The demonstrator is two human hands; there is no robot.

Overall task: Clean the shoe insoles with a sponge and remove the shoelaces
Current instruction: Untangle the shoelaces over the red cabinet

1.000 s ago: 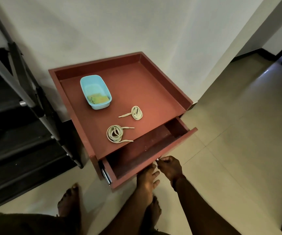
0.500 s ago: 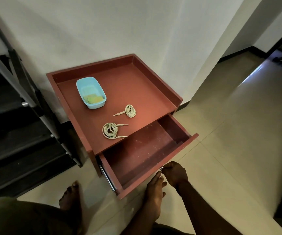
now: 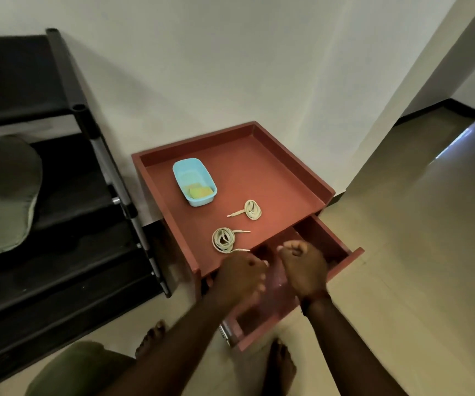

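Two coiled cream shoelaces lie on the red cabinet top (image 3: 259,172): one coil (image 3: 223,240) near the front edge, the other coil (image 3: 253,209) further back. A light blue tub (image 3: 184,170) behind them holds a yellow-green sponge (image 3: 200,191). The cabinet's drawer (image 3: 345,260) stands pulled out. My left hand (image 3: 240,278) hovers over the drawer beside the near coil, fingers loosely curled and holding nothing. My right hand (image 3: 305,267) is over the drawer too, fingers curled in, holding nothing. No insoles are on the cabinet.
A black shoe rack (image 3: 67,212) stands left of the cabinet, with a grey-green shoe or insole (image 3: 4,195) on a shelf. A white wall is behind. Tiled floor (image 3: 416,281) spreads to the right. My bare feet (image 3: 280,364) stand below the drawer.
The drawer has been pulled further out. My right hand has let go of the drawer knob, and both hands have risen over the open drawer. The view has moved back and left.
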